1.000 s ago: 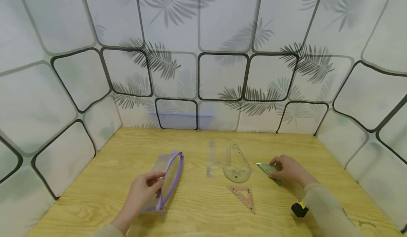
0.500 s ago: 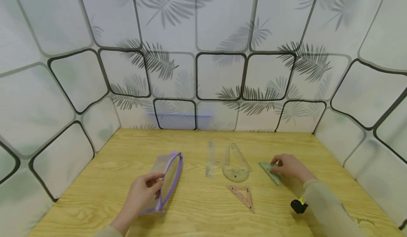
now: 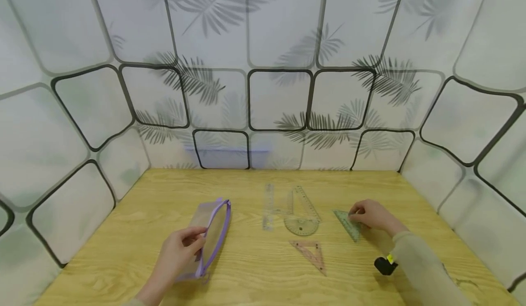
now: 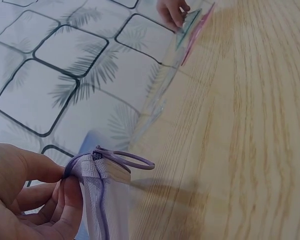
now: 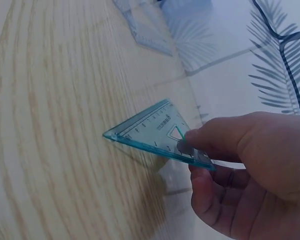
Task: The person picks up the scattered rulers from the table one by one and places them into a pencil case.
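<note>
My left hand pinches the near edge of a see-through zipper pouch with purple trim. The pouch stands on its side, its mouth apart and facing right. In the left wrist view, a purple ring hangs at the zipper's end beside my thumb and fingers. Over on the right, my right hand holds a small green transparent set square between thumb and fingers. Close up in the right wrist view, the set square is tilted above the wooden table, its pointed corner away from my hand.
Between my hands lie a clear ruler, a clear set square, a protractor overlapping its lower end, and a pink set square. A small black object with a yellow part sits beside my right sleeve.
The green set square has turned in my right hand, showing more of its face, and has shifted slightly right. My left hand keeps its hold on the pouch. The head view has panned slightly.
</note>
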### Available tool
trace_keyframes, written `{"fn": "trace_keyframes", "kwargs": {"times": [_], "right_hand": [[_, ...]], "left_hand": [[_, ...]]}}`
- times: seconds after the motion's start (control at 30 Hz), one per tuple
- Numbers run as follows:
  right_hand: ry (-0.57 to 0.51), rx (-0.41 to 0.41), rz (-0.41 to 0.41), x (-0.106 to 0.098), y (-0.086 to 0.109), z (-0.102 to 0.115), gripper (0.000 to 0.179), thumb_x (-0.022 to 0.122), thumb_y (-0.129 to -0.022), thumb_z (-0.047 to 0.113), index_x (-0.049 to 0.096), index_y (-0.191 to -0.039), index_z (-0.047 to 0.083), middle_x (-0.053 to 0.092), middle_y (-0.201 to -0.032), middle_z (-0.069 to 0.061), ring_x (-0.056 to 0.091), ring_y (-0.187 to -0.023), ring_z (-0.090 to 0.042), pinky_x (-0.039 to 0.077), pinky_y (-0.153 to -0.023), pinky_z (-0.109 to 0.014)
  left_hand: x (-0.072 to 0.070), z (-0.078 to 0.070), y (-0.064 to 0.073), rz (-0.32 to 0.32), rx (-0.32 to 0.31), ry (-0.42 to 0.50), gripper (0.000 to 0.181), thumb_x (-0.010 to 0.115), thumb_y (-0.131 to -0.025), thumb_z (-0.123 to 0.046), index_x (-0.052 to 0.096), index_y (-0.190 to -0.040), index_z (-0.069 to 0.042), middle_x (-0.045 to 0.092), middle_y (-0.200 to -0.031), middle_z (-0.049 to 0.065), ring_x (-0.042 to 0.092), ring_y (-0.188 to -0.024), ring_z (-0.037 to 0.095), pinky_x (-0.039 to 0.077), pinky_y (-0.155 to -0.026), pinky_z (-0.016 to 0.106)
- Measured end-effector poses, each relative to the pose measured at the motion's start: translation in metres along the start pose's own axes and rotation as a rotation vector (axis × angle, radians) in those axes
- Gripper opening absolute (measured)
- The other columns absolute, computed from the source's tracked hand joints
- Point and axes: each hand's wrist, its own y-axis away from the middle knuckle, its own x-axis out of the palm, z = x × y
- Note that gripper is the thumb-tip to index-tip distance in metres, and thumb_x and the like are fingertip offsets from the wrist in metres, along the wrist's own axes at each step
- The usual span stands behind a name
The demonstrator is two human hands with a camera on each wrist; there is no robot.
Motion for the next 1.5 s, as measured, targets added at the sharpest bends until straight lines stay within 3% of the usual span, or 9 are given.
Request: {"fn": "trace_keyframes", "kwargs": {"times": [0.23, 0.6, 0.93, 1.17, 1.5], "right_hand": [[-0.035, 0.002, 0.010, -0.001, 0.000, 0.001, 0.022, 0.055, -0.090, 0.006, 0.069, -0.104, -0.003, 0.057, -0.066, -0.002, 0.045, -0.052, -0.009, 0.043, -0.048, -0.025], [-0.089, 0.081, -0.039, -0.004, 0.009, -0.001, 0.014, 0.061, -0.090, 0.009, 0.069, -0.094, -0.003, 0.061, -0.070, -0.004, 0.054, -0.061, -0.015, 0.051, -0.055, -0.029], [-0.137, 0.117, -0.030, -0.006, 0.010, 0.000, 0.021, 0.059, -0.094, 0.010, 0.069, -0.102, -0.007, 0.067, -0.081, -0.009, 0.061, -0.069, -0.015, 0.060, -0.060, -0.031], [-0.190, 0.144, -0.019, -0.010, 0.009, 0.002, 0.025, 0.056, -0.095, 0.008, 0.068, -0.107, -0.009, 0.068, -0.080, -0.010, 0.064, -0.069, -0.014, 0.062, -0.063, -0.032], [-0.233, 0.120, -0.021, -0.013, 0.008, 0.008, 0.026, 0.056, -0.095, 0.005, 0.065, -0.112, -0.012, 0.070, -0.086, -0.013, 0.067, -0.071, -0.015, 0.063, -0.064, -0.034]], "left_hand": [[-0.003, 0.001, 0.004, -0.012, -0.004, -0.022, 0.028, 0.067, -0.089, -0.004, 0.070, -0.116, 0.002, 0.070, -0.088, 0.006, 0.062, -0.068, 0.007, 0.057, -0.058, 0.020], [-0.001, -0.002, 0.003, -0.015, 0.014, -0.013, 0.027, 0.068, -0.088, -0.003, 0.071, -0.114, 0.002, 0.069, -0.086, 0.005, 0.062, -0.066, 0.006, 0.057, -0.056, 0.019], [0.000, 0.001, 0.001, -0.007, 0.016, -0.028, 0.027, 0.068, -0.089, -0.004, 0.071, -0.114, 0.002, 0.070, -0.086, 0.005, 0.062, -0.066, 0.006, 0.056, -0.055, 0.020], [0.001, 0.001, 0.002, -0.016, 0.019, -0.020, 0.027, 0.068, -0.088, -0.003, 0.071, -0.114, 0.001, 0.070, -0.086, 0.006, 0.061, -0.064, 0.005, 0.054, -0.055, 0.019], [0.003, -0.001, 0.003, -0.016, 0.019, -0.018, 0.026, 0.068, -0.087, -0.002, 0.072, -0.113, 0.002, 0.070, -0.084, 0.005, 0.061, -0.065, 0.006, 0.054, -0.055, 0.019]]}}
